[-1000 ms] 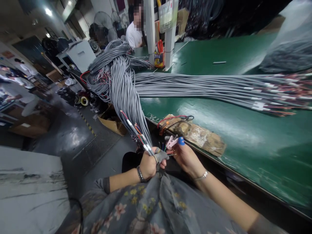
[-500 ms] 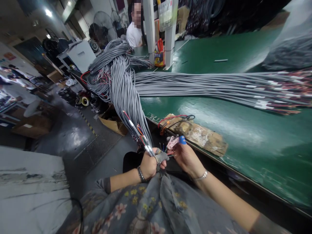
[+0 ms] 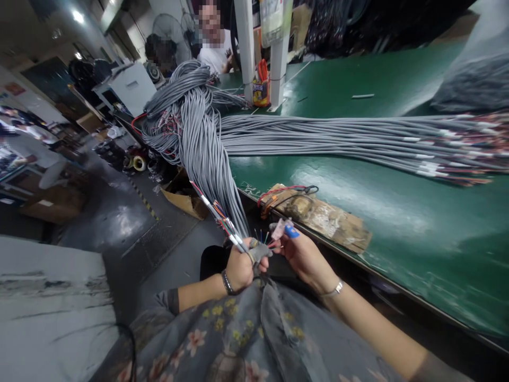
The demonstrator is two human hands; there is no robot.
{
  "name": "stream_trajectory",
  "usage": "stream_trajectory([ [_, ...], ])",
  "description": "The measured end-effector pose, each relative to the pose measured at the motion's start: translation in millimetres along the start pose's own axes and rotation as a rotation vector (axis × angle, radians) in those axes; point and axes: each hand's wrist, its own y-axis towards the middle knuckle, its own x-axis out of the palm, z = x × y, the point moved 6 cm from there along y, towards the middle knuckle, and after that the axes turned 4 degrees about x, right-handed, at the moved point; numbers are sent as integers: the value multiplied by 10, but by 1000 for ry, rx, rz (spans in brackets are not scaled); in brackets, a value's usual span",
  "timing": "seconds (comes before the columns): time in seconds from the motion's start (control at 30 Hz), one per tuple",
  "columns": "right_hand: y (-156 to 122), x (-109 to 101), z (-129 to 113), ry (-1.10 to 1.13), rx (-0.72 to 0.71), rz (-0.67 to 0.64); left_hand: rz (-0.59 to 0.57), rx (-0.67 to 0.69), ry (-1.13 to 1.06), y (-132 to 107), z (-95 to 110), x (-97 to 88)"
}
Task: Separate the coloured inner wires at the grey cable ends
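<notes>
My left hand (image 3: 242, 266) is closed round the end of a grey cable (image 3: 238, 240), whose thin coloured wires (image 3: 262, 237) stick out above my thumb. My right hand (image 3: 302, 253), with a blue cover on one fingertip, pinches a small pink connector (image 3: 278, 229) right beside those wire tips. Both hands hover over my lap, just off the near edge of the green table (image 3: 397, 201). A thick bundle of grey cables (image 3: 202, 143) hangs from the table down to my left hand.
More grey cables (image 3: 338, 140) with coloured ends lie across the table. A worn wooden block (image 3: 322, 217) with red and black leads sits at the table edge. A white post (image 3: 246, 48), a cup of scissors (image 3: 260, 87) and another person (image 3: 212, 45) are at the far end.
Both hands have stayed together over my lap. The right hand has turned the pink connector slightly closer to the wire tips. The view has shifted a little.
</notes>
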Motion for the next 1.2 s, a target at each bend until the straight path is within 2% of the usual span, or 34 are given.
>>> stream_trajectory([
  [0.33, -6, 2, -35, 5, 81, -27, 19, 7, 16, 28, 38, 43],
  [0.53, 52, -48, -79, -51, 95, 63, 13, 0, 21, 50, 15, 18],
  [0.77, 56, -59, -53, 53, 73, -48, -9, -5, 0, 67, 7, 14],
  [0.97, 86, -93, -22, 64, 61, -58, -22, -34, 43, 55, 30, 56],
  [1.07, 89, -90, -8, 67, 69, -62, -36, -25, 70, 54, 24, 64],
  [1.2, 37, -65, 25, 54, 127, -148, -44, -20, 86, 48, -18, 19],
])
